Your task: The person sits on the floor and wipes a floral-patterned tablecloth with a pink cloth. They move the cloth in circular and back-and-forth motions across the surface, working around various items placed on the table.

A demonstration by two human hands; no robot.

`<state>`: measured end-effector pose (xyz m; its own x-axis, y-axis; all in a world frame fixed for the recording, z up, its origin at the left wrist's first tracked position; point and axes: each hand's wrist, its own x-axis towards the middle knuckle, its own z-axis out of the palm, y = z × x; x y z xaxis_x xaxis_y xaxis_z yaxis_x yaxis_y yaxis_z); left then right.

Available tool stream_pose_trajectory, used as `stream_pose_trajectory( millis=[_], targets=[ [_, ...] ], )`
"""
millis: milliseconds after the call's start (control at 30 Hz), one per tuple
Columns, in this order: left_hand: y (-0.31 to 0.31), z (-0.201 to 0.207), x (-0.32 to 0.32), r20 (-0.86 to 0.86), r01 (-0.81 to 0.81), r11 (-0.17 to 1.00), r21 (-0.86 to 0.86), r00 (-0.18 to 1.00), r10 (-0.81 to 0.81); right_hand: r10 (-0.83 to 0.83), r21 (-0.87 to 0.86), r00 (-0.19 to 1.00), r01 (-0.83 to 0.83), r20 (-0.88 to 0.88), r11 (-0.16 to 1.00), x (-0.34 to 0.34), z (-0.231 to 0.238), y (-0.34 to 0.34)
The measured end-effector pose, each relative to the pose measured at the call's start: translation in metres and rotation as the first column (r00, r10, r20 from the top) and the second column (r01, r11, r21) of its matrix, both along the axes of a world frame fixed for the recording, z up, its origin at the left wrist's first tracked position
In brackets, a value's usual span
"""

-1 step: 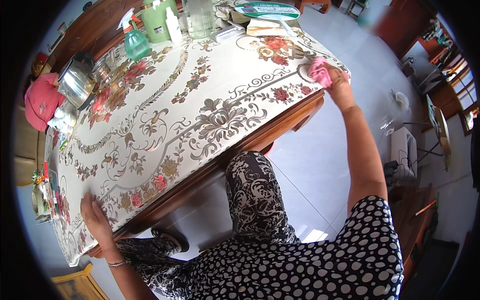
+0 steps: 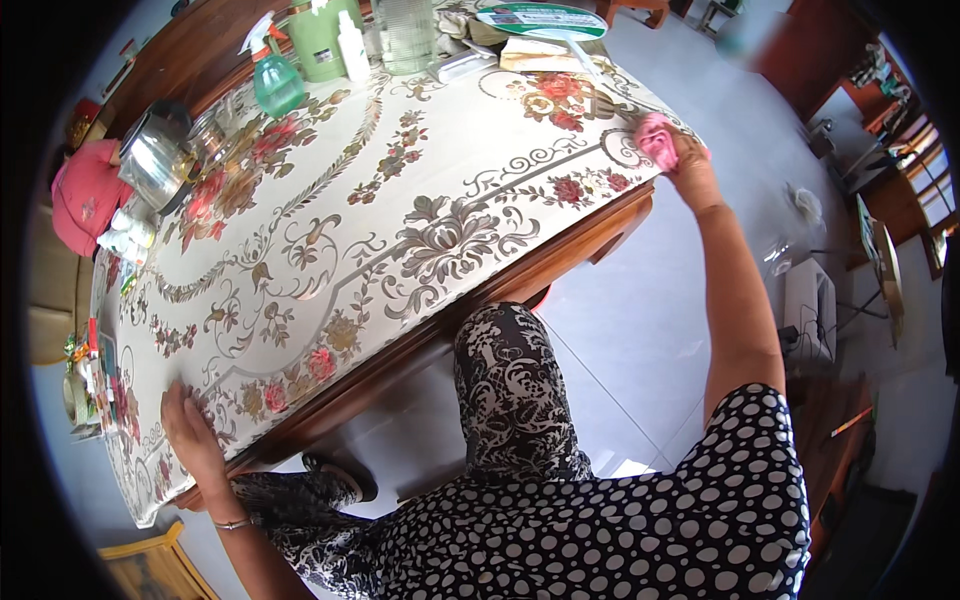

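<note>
A white tablecloth (image 2: 300, 200) with red flowers and grey scrolls covers the wooden table. At the far right corner, my right hand (image 2: 692, 172) is closed on a bunched pink cloth (image 2: 656, 142), which is pressed to the tablecloth. My left hand (image 2: 192, 430) lies flat on the near left part of the tablecloth, fingers stretched out and holding nothing.
Along the back stand a green spray bottle (image 2: 278, 88), a green canister (image 2: 318, 45), a white bottle (image 2: 352, 48), a ribbed glass jar (image 2: 405, 38) and a green hand fan (image 2: 540, 20). A metal kettle (image 2: 155, 165) and a pink cap (image 2: 85, 198) are at the left.
My right hand and the pink cloth have shifted slightly right at the table corner. My left hand stays in place. The whole view has moved a little.
</note>
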<state>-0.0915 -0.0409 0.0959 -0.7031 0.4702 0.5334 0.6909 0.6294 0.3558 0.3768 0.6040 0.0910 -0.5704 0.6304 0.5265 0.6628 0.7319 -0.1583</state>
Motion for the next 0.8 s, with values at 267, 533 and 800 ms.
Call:
stream_pose_trajectory(
  millis=[267,533,800],
  targets=[
    [0.003,0.008,0.005,-0.113,-0.082,0.985,-0.155,0.991,0.065,-0.268,-0.113,0.957,0.279,0.109,0.954,0.019,-0.007,0.066],
    [0.013,0.008,0.012,-0.257,-0.144,0.975,-0.17,0.962,0.098,-0.041,0.067,0.999,0.043,-0.027,0.997,-0.01,0.002,-0.035],
    [0.015,0.015,0.018,-0.243,-0.119,0.984,-0.129,0.966,0.084,0.43,-0.078,0.901,-0.433,-0.046,0.898,-0.083,0.035,-0.194]
  ],
)
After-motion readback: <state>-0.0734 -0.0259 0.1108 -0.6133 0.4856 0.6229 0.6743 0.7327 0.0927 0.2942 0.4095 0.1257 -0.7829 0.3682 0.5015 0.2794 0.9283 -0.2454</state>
